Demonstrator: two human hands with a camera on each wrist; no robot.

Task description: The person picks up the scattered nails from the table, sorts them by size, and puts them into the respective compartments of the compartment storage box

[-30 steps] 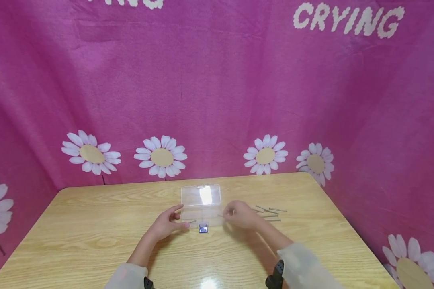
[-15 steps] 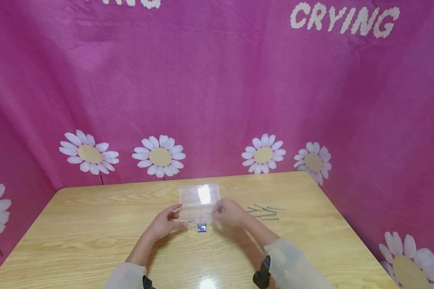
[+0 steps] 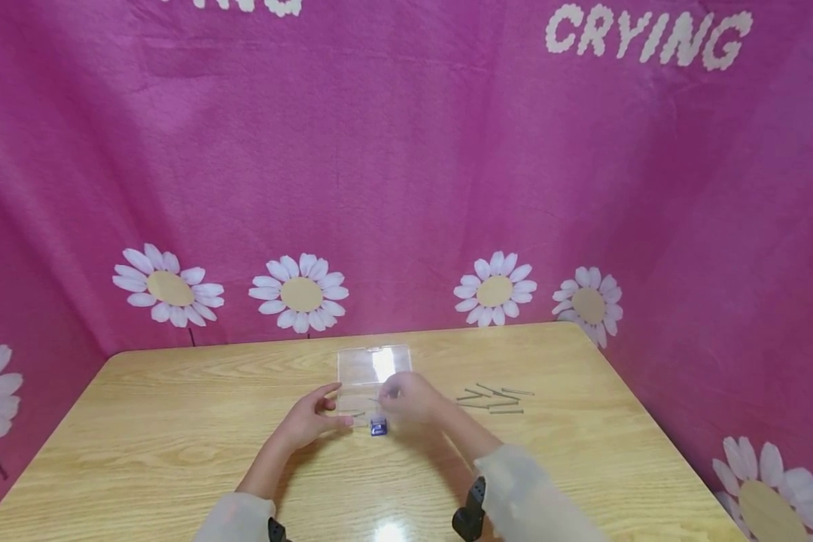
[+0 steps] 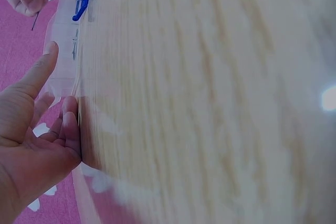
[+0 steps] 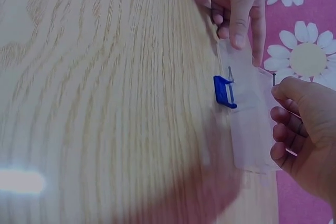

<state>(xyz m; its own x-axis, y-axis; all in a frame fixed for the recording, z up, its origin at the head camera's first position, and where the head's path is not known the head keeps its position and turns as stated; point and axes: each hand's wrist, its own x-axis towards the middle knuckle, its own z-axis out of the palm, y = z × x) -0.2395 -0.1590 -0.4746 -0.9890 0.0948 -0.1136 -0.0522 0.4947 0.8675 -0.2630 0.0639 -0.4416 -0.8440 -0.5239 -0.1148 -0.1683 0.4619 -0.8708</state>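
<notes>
A clear plastic box (image 3: 354,402) stands on the table, its transparent lid (image 3: 360,367) raised at the back. A blue latch (image 5: 224,93) sticks out at its front. My left hand (image 3: 310,418) holds the box's left end, thumb along the front rim and fingers at the side. Inside the left part of the box lies a thin nail (image 4: 74,45). Over the middle of the box, my right hand (image 3: 409,399) pinches another nail (image 5: 274,78) between thumb and forefinger. In the right wrist view this nail points up past the fingertips.
Several loose nails (image 3: 506,412) lie spread on the wooden table (image 3: 176,421) to the right of the box. A pink curtain (image 3: 393,188) with daisies hangs behind and beside the table.
My right hand has moved left with the pinched nail, from the box's right side to over its middle. The left hand has stayed at the left end.
</notes>
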